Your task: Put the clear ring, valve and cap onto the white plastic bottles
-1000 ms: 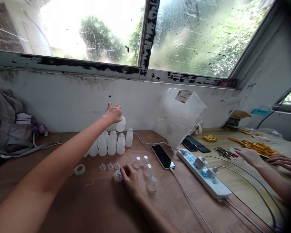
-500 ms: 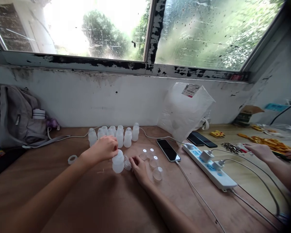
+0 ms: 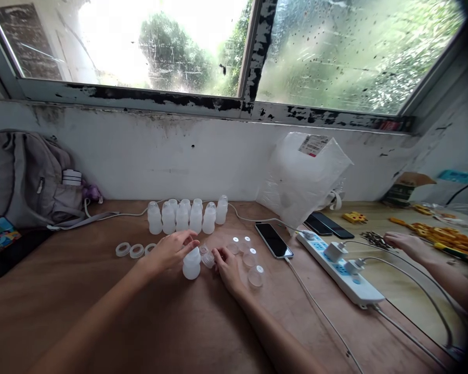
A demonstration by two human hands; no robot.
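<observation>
My left hand (image 3: 179, 246) is at the top of a frosted white bottle (image 3: 191, 265) that stands upright, its fingers bent over the bottle's upper part. Just right of that bottle, the fingertips of my right hand (image 3: 226, 262) touch a small clear plastic part (image 3: 207, 257) on the table. Several similar frosted bottles (image 3: 195, 217) stand in a group near the wall. White rings (image 3: 137, 251) lie in a row left of my left hand. To the right of my right hand are several clear domed caps (image 3: 255, 276) with white discs.
A phone (image 3: 273, 240) on a cable and a white power strip (image 3: 339, 270) lie to the right. Behind them is a translucent plastic bag (image 3: 300, 176). Another person's hand (image 3: 407, 245) is near orange parts (image 3: 437, 231). A grey backpack (image 3: 27, 176) sits at the left.
My left hand has shifted slightly lower and its fingers have spread over the bottle. The view has shifted, uncovering more rings and bottles. My right hand stays by the clear part.
</observation>
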